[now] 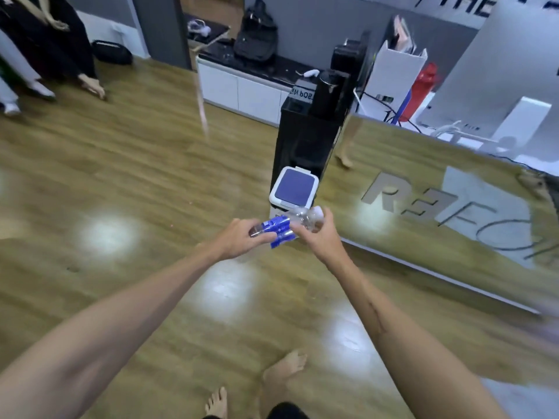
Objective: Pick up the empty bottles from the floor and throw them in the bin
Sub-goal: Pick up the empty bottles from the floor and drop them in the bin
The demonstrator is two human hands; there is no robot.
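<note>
A clear plastic bottle with a blue label (279, 231) lies sideways between my two hands, held out in front of me above the wooden floor. My left hand (242, 238) grips its one end, fingers curled round it. My right hand (317, 228) grips the other, clear end. Just beyond the bottle stands a small white bin with a blue lid (295, 189), lid shut, against a black cabinet. Whether one bottle or two is held I cannot tell because of blur.
A tall black cabinet (305, 137) stands behind the bin. A mirrored wall panel with grey letters (438, 204) runs along the right. A low white cupboard (242, 92) carries a black bag. A person's feet (90, 86) are at far left. My bare feet (281, 373) show below.
</note>
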